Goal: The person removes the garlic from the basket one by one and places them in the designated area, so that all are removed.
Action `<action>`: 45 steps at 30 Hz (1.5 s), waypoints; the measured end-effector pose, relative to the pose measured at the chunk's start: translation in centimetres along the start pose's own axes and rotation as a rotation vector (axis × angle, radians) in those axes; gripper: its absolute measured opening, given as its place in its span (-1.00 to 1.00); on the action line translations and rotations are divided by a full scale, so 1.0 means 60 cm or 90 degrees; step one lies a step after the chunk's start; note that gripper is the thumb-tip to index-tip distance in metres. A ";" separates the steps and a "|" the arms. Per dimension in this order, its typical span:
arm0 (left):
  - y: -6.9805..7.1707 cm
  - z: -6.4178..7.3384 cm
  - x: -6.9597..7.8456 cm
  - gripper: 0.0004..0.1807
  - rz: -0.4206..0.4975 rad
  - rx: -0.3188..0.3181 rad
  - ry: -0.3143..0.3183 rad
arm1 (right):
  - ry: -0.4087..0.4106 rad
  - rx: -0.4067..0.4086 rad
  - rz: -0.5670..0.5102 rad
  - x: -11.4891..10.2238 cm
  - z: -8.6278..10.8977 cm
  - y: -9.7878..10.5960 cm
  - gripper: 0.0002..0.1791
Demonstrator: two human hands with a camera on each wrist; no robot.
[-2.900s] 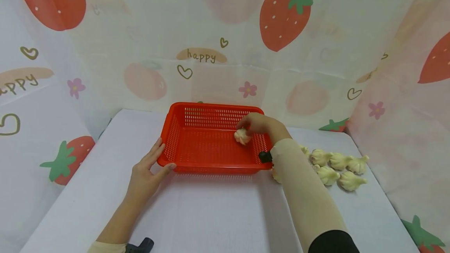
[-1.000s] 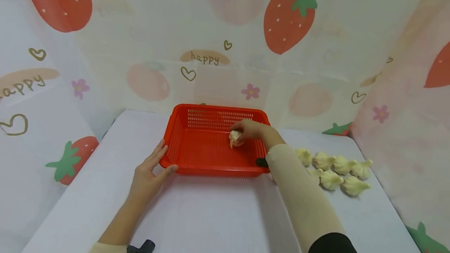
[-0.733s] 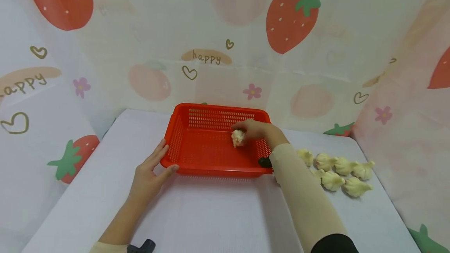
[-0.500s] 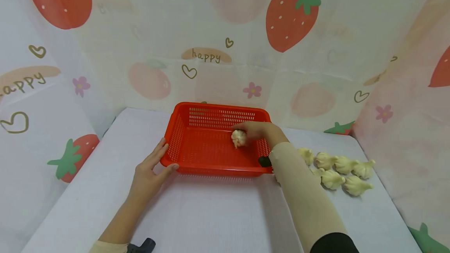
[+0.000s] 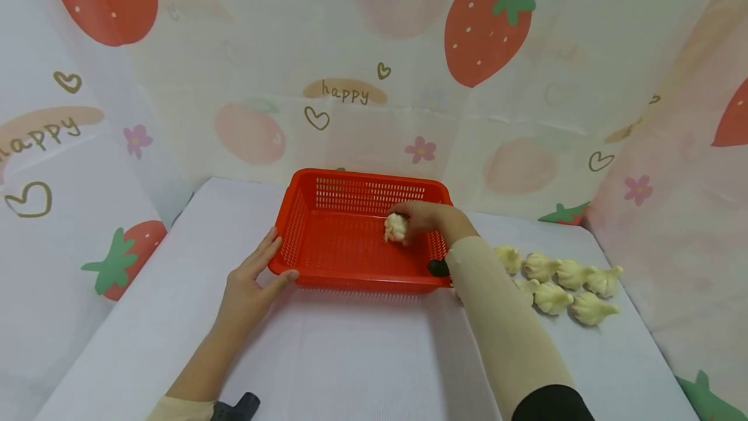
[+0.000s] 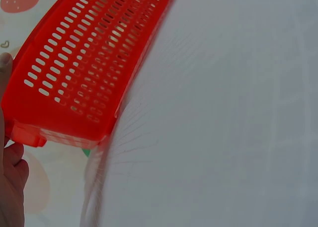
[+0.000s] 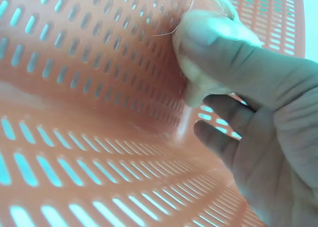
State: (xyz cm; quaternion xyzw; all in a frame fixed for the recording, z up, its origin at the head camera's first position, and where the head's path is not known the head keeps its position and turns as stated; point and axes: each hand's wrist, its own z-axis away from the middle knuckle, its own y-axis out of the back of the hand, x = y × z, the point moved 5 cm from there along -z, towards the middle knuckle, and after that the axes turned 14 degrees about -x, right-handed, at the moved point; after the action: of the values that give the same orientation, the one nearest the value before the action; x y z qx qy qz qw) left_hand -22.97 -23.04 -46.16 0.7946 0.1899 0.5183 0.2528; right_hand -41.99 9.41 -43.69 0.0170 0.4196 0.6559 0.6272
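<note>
A red plastic basket (image 5: 339, 252) with slotted walls stands on the white-covered table. My left hand (image 5: 245, 294) holds its near left corner, thumb on the front and fingers along the left side. In the left wrist view the thumb and fingertips of that hand (image 6: 12, 182) show at the basket's corner (image 6: 64, 108). Inside the right part of the basket, my right hand (image 5: 423, 218) grips a garlic bulb (image 5: 395, 229) between thumb and fingers. The right wrist view shows the thumb of this hand (image 7: 268, 108) pressed on the garlic bulb (image 7: 191, 73), above the basket's slotted floor.
Several pale garlic bulbs (image 5: 552, 299) lie in rows on the table to the right of the basket, some partly hidden by the right sleeve (image 5: 508, 323). A strawberry-print cloth (image 5: 350, 135) hangs behind the table (image 5: 362, 356) and at both sides.
The garlic bulb has shifted slightly left inside the basket and turned in my right hand. My left hand keeps its place on the corner. The head view has shifted a little.
</note>
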 end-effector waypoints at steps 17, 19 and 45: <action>0.002 0.000 0.004 -0.16 -0.004 0.005 -0.002 | 0.011 0.057 0.032 0.001 -0.013 0.001 -0.31; 0.004 -0.001 0.004 -0.16 -0.010 0.007 -0.001 | 0.013 0.065 0.038 -0.001 -0.016 0.003 -0.30; 0.001 -0.004 -0.003 -0.14 -0.007 0.003 -0.007 | 0.092 0.160 -0.003 0.000 -0.024 0.019 -0.71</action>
State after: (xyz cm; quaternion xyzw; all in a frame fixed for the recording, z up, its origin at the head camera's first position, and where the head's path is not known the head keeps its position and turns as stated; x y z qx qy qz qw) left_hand -23.26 -23.14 -46.16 0.7967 0.1941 0.5124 0.2550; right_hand -43.70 8.84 -43.96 0.0471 0.5426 0.5964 0.5897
